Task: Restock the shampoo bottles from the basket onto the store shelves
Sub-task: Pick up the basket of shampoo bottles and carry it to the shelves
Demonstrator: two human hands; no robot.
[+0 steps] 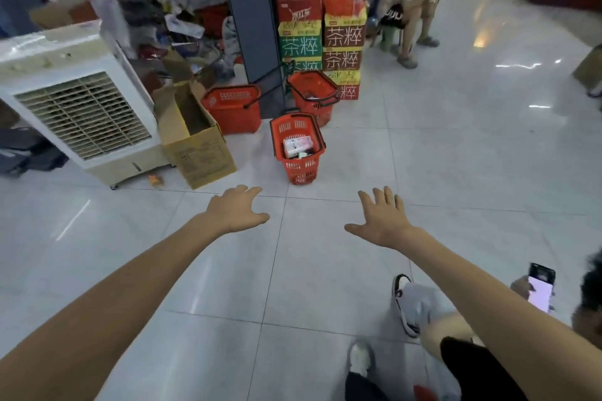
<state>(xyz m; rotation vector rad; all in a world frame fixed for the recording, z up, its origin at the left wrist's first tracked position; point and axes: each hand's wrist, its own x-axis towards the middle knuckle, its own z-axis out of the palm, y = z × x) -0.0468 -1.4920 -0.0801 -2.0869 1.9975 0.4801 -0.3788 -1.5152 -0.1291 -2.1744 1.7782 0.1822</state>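
Restocking not yet begun: both hands empty, basket still loaded.

The left hand [239,209] and right hand [382,216] reach out with fingers spread, holding nothing, short of the basket [298,148] on the floor ahead. Pale packs lie inside it; whether they are shampoo bottles is unclear. No shelves to fill are clearly visible.

Head camera looks forward and down over the floor [325,254].

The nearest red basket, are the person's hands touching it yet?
Apart. The head view shows bare floor tiles between the basket and both open hands, left hand and right hand.
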